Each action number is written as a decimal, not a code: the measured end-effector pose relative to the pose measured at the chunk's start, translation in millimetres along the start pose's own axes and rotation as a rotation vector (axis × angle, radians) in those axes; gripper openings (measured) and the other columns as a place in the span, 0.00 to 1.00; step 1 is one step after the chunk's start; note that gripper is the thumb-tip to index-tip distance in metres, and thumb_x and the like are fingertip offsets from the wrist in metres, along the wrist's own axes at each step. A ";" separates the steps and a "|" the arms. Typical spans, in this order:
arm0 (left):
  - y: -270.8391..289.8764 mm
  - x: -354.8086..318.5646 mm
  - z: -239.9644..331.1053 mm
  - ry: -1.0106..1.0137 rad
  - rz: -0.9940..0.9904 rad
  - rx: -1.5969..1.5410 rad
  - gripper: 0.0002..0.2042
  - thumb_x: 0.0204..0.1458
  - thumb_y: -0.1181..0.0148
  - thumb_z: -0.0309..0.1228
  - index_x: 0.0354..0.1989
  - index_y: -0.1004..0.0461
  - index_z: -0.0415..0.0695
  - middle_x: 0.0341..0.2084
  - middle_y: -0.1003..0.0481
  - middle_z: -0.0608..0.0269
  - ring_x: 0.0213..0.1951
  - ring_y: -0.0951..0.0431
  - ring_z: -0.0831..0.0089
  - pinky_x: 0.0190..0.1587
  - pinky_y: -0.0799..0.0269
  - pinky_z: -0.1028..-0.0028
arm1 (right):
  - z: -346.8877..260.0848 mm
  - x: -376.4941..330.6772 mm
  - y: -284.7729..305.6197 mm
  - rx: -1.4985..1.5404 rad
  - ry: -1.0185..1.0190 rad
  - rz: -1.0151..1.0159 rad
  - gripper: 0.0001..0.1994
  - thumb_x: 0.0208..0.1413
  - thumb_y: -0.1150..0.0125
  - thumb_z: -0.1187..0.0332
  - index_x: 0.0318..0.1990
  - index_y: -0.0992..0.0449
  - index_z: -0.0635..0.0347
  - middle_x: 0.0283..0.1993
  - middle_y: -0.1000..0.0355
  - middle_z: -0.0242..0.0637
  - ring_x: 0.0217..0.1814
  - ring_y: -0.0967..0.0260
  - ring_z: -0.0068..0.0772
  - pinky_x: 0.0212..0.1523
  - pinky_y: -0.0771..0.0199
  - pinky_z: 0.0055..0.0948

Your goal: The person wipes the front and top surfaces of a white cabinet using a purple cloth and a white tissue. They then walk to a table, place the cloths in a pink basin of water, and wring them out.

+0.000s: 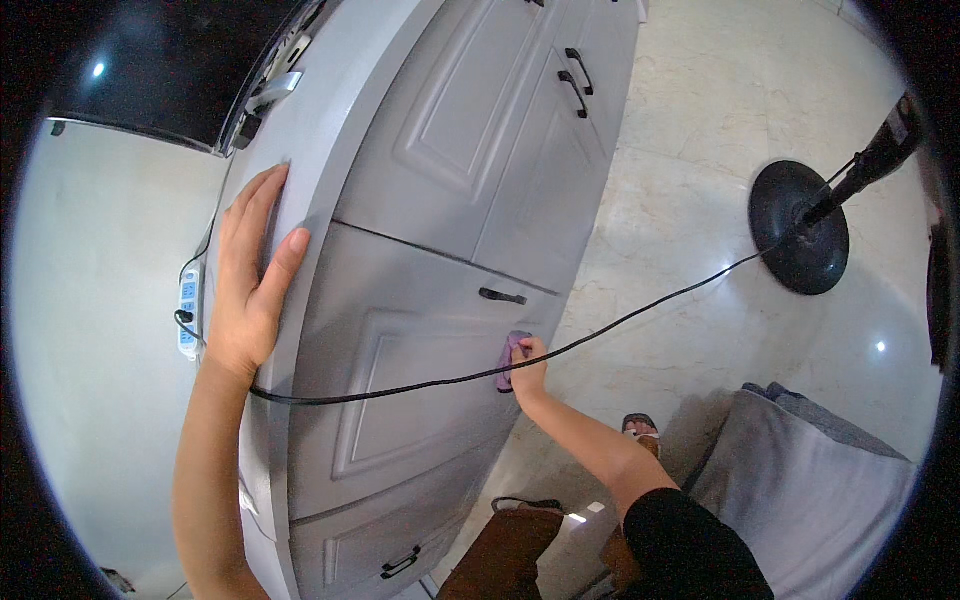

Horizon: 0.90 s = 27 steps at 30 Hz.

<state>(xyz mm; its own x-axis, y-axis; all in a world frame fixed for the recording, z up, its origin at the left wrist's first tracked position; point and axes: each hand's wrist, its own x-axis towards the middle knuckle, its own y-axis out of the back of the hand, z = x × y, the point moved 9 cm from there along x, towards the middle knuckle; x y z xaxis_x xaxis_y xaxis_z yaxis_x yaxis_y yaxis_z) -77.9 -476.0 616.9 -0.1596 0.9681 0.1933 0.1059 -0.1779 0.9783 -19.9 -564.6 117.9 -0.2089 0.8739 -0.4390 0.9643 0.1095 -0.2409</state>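
Right hand on purple cloth (partly hidden).

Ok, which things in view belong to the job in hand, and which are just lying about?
In use, it seems:
purple cloth, in the right hand
grey cabinet, with the left hand at its top

Apparently just about:
black cord
power strip
round-based black stand
dark screen
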 end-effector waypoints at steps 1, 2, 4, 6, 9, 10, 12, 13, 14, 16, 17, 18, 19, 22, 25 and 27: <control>0.7 -2.5 -3.3 0.006 -0.005 0.015 0.28 0.52 0.52 0.47 0.59 0.40 0.45 0.57 0.42 0.50 0.60 0.44 0.57 0.62 0.51 0.64 | -22.6 -13.6 -9.5 -0.004 0.070 -0.026 0.07 0.46 0.44 0.78 0.33 0.34 0.61 0.33 0.34 0.41 0.38 0.36 0.40 0.38 0.36 0.33; -2.1 -3.3 -7.0 0.002 -0.002 0.013 0.28 0.52 0.52 0.47 0.59 0.40 0.45 0.57 0.42 0.50 0.60 0.44 0.57 0.62 0.51 0.64 | -49.3 -22.9 -13.9 -0.016 0.150 -0.037 0.07 0.46 0.44 0.78 0.33 0.34 0.61 0.33 0.34 0.40 0.38 0.36 0.40 0.38 0.36 0.33; 0.2 -4.6 -9.5 0.023 -0.006 -0.017 0.28 0.52 0.52 0.47 0.59 0.40 0.45 0.57 0.42 0.51 0.60 0.44 0.57 0.62 0.51 0.64 | -110.3 -48.0 -32.5 0.111 0.404 -0.166 0.08 0.46 0.43 0.77 0.33 0.35 0.61 0.34 0.35 0.43 0.38 0.36 0.42 0.38 0.36 0.34; -1.5 -5.6 -9.6 0.028 -0.010 -0.004 0.28 0.52 0.52 0.47 0.59 0.40 0.45 0.57 0.42 0.51 0.60 0.44 0.58 0.62 0.50 0.64 | -118.1 -52.2 -25.0 0.055 0.528 -0.091 0.08 0.46 0.43 0.77 0.33 0.35 0.62 0.35 0.35 0.45 0.39 0.37 0.45 0.39 0.36 0.34; 0.1 0.6 -2.8 0.002 0.014 0.043 0.28 0.52 0.52 0.47 0.58 0.40 0.46 0.57 0.41 0.51 0.59 0.43 0.57 0.62 0.50 0.64 | -33.5 -11.3 -7.6 -0.041 0.196 -0.038 0.07 0.45 0.47 0.80 0.32 0.35 0.63 0.31 0.35 0.42 0.33 0.36 0.37 0.35 0.35 0.33; -1.3 -0.4 -3.5 0.011 0.014 0.017 0.28 0.52 0.52 0.47 0.58 0.39 0.45 0.57 0.41 0.51 0.59 0.43 0.57 0.62 0.50 0.64 | -3.9 -0.7 2.0 -0.042 0.013 -0.016 0.07 0.45 0.48 0.81 0.32 0.35 0.63 0.29 0.35 0.40 0.30 0.36 0.34 0.33 0.35 0.32; 3.4 -0.8 -2.9 0.023 0.014 -0.008 0.28 0.51 0.52 0.48 0.58 0.39 0.45 0.57 0.41 0.50 0.59 0.43 0.57 0.61 0.49 0.64 | 16.6 5.8 0.5 -0.061 -0.011 -0.001 0.08 0.44 0.47 0.81 0.32 0.35 0.62 0.30 0.34 0.41 0.33 0.36 0.35 0.34 0.35 0.33; 4.0 -1.3 -4.1 0.010 0.017 0.003 0.28 0.51 0.52 0.47 0.58 0.39 0.45 0.57 0.41 0.50 0.59 0.42 0.58 0.61 0.49 0.64 | 6.2 0.6 -9.7 -0.011 0.046 -0.047 0.08 0.43 0.46 0.81 0.32 0.35 0.62 0.31 0.34 0.41 0.34 0.36 0.37 0.36 0.35 0.33; 1.4 -1.1 -5.4 -0.004 0.017 0.006 0.28 0.52 0.52 0.47 0.58 0.39 0.45 0.57 0.41 0.50 0.59 0.42 0.58 0.61 0.49 0.64 | -13.6 -9.6 -16.3 0.034 0.101 -0.085 0.09 0.43 0.45 0.81 0.33 0.35 0.62 0.32 0.34 0.42 0.35 0.35 0.38 0.37 0.35 0.33; -1.2 -4.6 -8.4 0.003 0.012 0.001 0.28 0.51 0.52 0.47 0.58 0.39 0.44 0.57 0.41 0.49 0.59 0.42 0.57 0.61 0.49 0.64 | -68.5 -35.3 -26.5 0.074 0.288 -0.147 0.09 0.43 0.44 0.81 0.33 0.35 0.62 0.34 0.34 0.43 0.37 0.36 0.41 0.39 0.35 0.34; -2.6 -6.9 -10.2 0.023 0.010 -0.013 0.28 0.51 0.52 0.47 0.58 0.39 0.44 0.57 0.41 0.49 0.59 0.42 0.57 0.61 0.49 0.64 | -103.6 -49.2 -28.8 0.063 0.423 -0.167 0.10 0.43 0.43 0.80 0.33 0.35 0.62 0.35 0.35 0.44 0.38 0.36 0.42 0.40 0.35 0.34; 0.4 -7.9 -11.0 0.042 0.013 -0.015 0.28 0.51 0.51 0.47 0.58 0.39 0.43 0.56 0.41 0.49 0.59 0.42 0.57 0.61 0.49 0.64 | -127.6 -60.5 -32.8 0.064 0.564 -0.192 0.10 0.43 0.43 0.80 0.34 0.35 0.62 0.35 0.35 0.44 0.38 0.36 0.43 0.40 0.35 0.34; 2.9 -6.0 -7.7 -0.033 0.007 0.028 0.27 0.52 0.51 0.46 0.58 0.39 0.43 0.56 0.41 0.49 0.59 0.42 0.56 0.61 0.49 0.64 | -121.0 -60.8 -30.3 0.011 0.642 -0.133 0.09 0.45 0.43 0.79 0.34 0.35 0.62 0.36 0.36 0.46 0.38 0.37 0.46 0.41 0.35 0.33; 3.0 -2.5 -0.3 -0.022 0.027 0.025 0.25 0.53 0.51 0.43 0.57 0.38 0.42 0.56 0.40 0.50 0.58 0.42 0.57 0.61 0.49 0.65 | -48.6 -22.1 -11.0 -0.041 0.289 -0.083 0.07 0.48 0.45 0.79 0.35 0.35 0.63 0.36 0.34 0.42 0.37 0.36 0.37 0.39 0.35 0.32; 5.4 -2.6 1.9 -0.044 0.047 -0.021 0.26 0.53 0.50 0.43 0.57 0.38 0.42 0.55 0.39 0.50 0.58 0.42 0.58 0.61 0.49 0.66 | 7.4 4.5 4.8 -0.085 0.171 0.079 0.06 0.48 0.48 0.80 0.33 0.35 0.63 0.33 0.37 0.40 0.34 0.37 0.34 0.35 0.35 0.30; 5.5 -7.1 -1.7 -0.037 0.058 0.003 0.25 0.52 0.49 0.42 0.56 0.38 0.41 0.55 0.39 0.50 0.58 0.41 0.58 0.60 0.49 0.66 | -44.2 -22.8 -14.1 -0.074 0.261 0.081 0.06 0.47 0.47 0.80 0.33 0.35 0.64 0.34 0.37 0.41 0.36 0.37 0.37 0.37 0.36 0.31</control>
<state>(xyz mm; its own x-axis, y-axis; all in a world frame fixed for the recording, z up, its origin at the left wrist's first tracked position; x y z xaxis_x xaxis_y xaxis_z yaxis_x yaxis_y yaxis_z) -77.9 -484.2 621.0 -0.1164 0.9621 0.2467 0.1168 -0.2334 0.9653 -21.6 -565.2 169.6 -0.0911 0.9726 -0.2140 0.9875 0.0604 -0.1457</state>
